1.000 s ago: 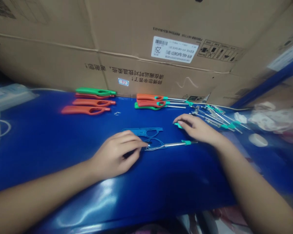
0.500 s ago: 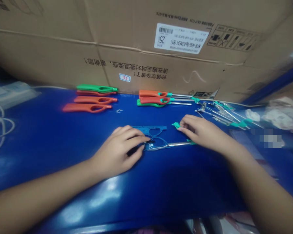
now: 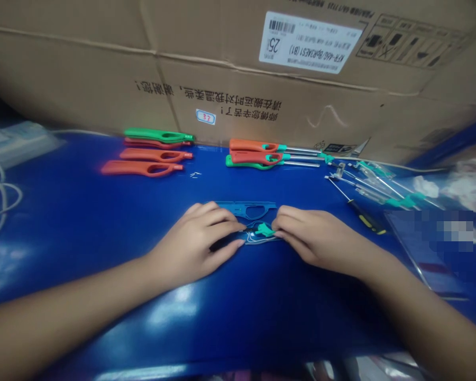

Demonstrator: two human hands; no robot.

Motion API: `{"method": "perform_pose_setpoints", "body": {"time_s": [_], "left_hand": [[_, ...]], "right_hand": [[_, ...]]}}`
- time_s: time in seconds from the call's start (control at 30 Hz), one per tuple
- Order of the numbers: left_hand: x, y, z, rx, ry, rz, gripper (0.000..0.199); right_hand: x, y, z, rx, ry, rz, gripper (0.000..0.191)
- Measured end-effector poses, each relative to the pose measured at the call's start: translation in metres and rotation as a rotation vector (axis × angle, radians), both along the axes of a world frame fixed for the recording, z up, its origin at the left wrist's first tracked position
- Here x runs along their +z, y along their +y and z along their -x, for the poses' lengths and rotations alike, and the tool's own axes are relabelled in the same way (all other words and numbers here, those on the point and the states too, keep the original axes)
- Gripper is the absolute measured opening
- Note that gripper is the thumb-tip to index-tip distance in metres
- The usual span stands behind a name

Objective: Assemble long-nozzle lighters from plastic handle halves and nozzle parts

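Note:
On the blue table lies a blue lighter half-shell (image 3: 257,242) with thin white wires inside. My left hand (image 3: 200,238) grips its handle end, fingers bent around it. Between thumb and fingertips my right hand (image 3: 309,233) pinches a small green trigger piece (image 3: 265,229), held at the opening of that shell. My right hand hides the metal tube that runs from the shell. A second blue half-shell (image 3: 254,210) lies just behind, close to the fingers of both hands.
Orange and green handle shells (image 3: 150,154) lie at the back left. Assembled lighters (image 3: 257,153) are at the back middle. To the right are metal tubes with green parts (image 3: 381,182), a screwdriver (image 3: 365,216) and a flat dark-screened object (image 3: 424,254). A cardboard box (image 3: 206,58) stands behind.
My right hand has moved left and down, carrying the green trigger piece to the wired shell. The left hand stays on the shell. The view has shifted slightly.

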State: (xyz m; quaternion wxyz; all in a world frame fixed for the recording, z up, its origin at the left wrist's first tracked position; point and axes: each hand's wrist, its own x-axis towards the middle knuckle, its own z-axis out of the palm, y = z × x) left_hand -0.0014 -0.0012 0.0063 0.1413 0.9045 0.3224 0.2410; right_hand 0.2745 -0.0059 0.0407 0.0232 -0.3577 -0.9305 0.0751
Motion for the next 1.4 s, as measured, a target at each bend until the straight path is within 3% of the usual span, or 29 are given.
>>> {"method": "perform_pose_setpoints", "body": {"time_s": [0.4, 0.73, 1.1, 1.4], "left_hand": [[-0.003, 0.002, 0.000, -0.064, -0.012, 0.005, 0.026], [0.001, 0.000, 0.000, -0.071, 0.039, 0.094, 0.027], [0.006, -0.004, -0.002, -0.082, 0.099, 0.171, 0.027], [0.004, -0.004, -0.002, -0.096, 0.087, 0.151, 0.027]], "right_hand": [[-0.001, -0.004, 0.006, 0.033, -0.159, -0.152, 0.018], [0.000, -0.003, 0.008, 0.095, -0.060, -0.092, 0.017], [-0.003, -0.008, 0.012, 0.194, 0.040, -0.242, 0.022], [-0.005, -0.007, 0.011, 0.209, -0.003, -0.180, 0.019]]}}
